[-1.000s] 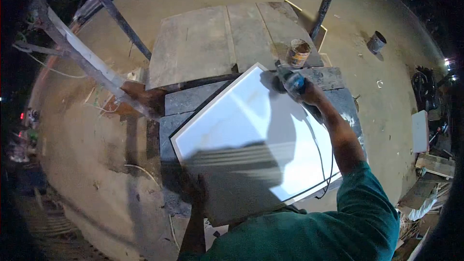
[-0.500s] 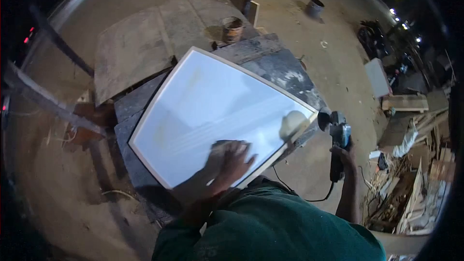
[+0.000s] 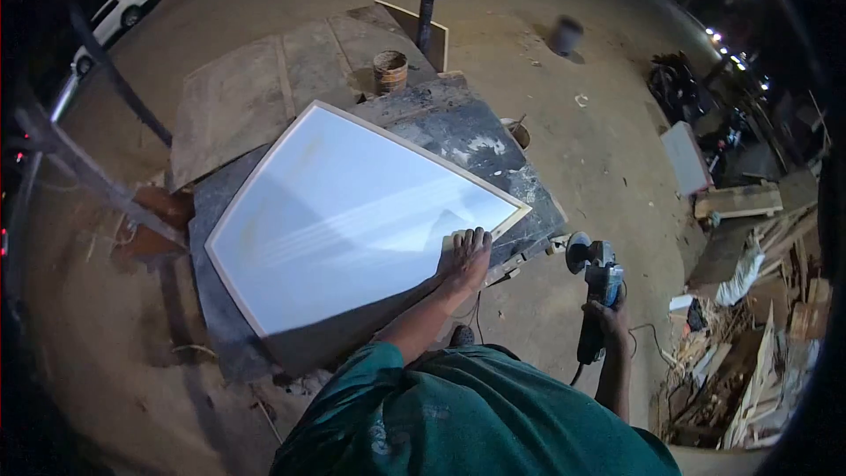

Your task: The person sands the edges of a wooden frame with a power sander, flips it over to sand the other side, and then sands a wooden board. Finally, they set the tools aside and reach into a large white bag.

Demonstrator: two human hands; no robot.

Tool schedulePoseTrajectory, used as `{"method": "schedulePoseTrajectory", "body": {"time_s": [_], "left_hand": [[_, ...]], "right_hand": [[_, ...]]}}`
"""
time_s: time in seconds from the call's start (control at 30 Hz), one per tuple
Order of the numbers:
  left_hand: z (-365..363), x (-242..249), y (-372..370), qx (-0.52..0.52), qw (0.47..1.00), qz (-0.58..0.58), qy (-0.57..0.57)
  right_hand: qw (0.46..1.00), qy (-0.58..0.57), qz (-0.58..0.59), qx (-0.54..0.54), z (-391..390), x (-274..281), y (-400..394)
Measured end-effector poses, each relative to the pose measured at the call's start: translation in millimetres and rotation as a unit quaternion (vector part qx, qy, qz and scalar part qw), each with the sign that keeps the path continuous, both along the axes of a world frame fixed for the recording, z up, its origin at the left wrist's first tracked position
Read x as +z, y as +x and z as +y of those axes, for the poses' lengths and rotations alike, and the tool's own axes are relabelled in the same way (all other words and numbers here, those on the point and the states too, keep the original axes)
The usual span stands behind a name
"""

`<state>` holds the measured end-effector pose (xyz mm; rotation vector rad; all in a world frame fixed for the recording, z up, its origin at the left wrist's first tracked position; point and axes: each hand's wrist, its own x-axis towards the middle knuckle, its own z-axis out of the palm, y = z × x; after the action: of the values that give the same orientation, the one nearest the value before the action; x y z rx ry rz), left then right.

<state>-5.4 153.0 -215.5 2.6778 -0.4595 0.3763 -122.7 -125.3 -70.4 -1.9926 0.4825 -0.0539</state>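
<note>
A white, shield-shaped panel [image 3: 344, 220] with a thin pale rim lies on a dark worktable [image 3: 225, 295]. My left hand [image 3: 467, 256] rests open on the panel's near right side, close to its pointed corner, fingers pointing away from me. Off the table's right side, my right hand [image 3: 610, 316] is wrapped round the body of an angle grinder [image 3: 603, 284]. The grinder's round disc [image 3: 578, 252] is apart from the panel. Its cord hangs below the hand.
A rusty can [image 3: 389, 72] stands behind the panel, near weathered boards [image 3: 238, 92]. Dark posts [image 3: 429, 0] rise around the table. On the sandy ground is a dark bucket [image 3: 565, 35]; scrap wood [image 3: 740, 361] is piled at right. A white car [image 3: 115, 18] is at far left.
My left hand has slid right across the panel, towards its pointed corner. The grinder has shifted slightly down and left, away from that corner. A white car has come into view.
</note>
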Motion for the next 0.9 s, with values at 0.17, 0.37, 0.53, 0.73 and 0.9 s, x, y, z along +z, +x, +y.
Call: {"method": "schedulePoseTrajectory", "body": {"time_s": [0.17, 0.37, 0.53, 0.73, 0.9], "left_hand": [[6.6, -11.0, -5.7, -0.030, 0.999, -0.038, 0.012], [47.8, 29.4, -86.7, -0.040, 0.994, 0.032, 0.094], [80.7, 52.6, -180.7, 0.228, 0.966, -0.124, -0.001], [146.2, -51.9, -215.9, 0.701, 0.654, -0.195, -0.208], [168.5, -93.2, -214.1, 0.696, 0.657, -0.179, -0.227]], "right_hand": [[0.998, 0.023, -0.004, 0.065, -62.6, -25.4, 31.8], [0.992, 0.064, -0.009, 0.112, -90.0, -17.6, 64.7], [0.982, 0.136, -0.042, 0.120, -105.5, -40.7, 79.3], [0.975, 0.123, -0.046, 0.182, -118.7, -68.9, 98.2], [0.966, 0.145, -0.078, 0.200, -100.4, -53.7, 96.4]]}}
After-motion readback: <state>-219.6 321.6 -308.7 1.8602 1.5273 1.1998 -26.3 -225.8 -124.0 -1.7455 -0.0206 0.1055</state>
